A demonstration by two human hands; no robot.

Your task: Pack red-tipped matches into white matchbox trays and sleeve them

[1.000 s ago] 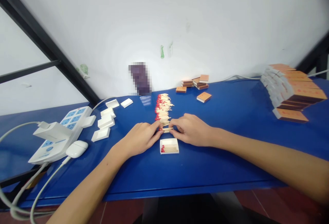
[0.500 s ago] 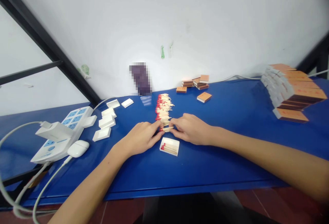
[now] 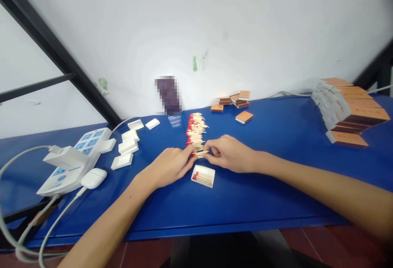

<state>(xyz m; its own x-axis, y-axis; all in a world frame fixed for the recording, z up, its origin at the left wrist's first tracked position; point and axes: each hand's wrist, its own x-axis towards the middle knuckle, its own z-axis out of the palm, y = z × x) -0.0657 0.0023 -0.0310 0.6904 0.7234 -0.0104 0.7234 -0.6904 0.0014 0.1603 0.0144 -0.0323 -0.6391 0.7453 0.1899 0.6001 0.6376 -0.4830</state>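
Note:
Several matches (image 3: 201, 153) lie level between my two hands, red heads to the left. My left hand (image 3: 175, 162) pinches them at the head end, its fingertips covering most of the heads. At the bare ends, the thumb and fingers of my right hand (image 3: 227, 153) close on the sticks. Just beyond my fingers, a long pile of loose red-headed matches (image 3: 196, 128) runs toward the wall. Nearer to me sits a white matchbox tray (image 3: 211, 170), open at the top, with several matches (image 3: 202, 178) lying in it.
Several white trays (image 3: 122, 160) lie at left, beside a power strip (image 3: 89, 147) with a charger, cables and a white earphone case (image 3: 93, 178). Orange matchboxes (image 3: 244, 116) lie near the wall. A tall matchbox stack (image 3: 365, 108) stands at right. A blurred purple object (image 3: 168, 95) leans on the wall.
My right fingers have lifted and curled slightly at the stick ends, and the held matches sit at a small angle to each other. The tray and the pile look the same.

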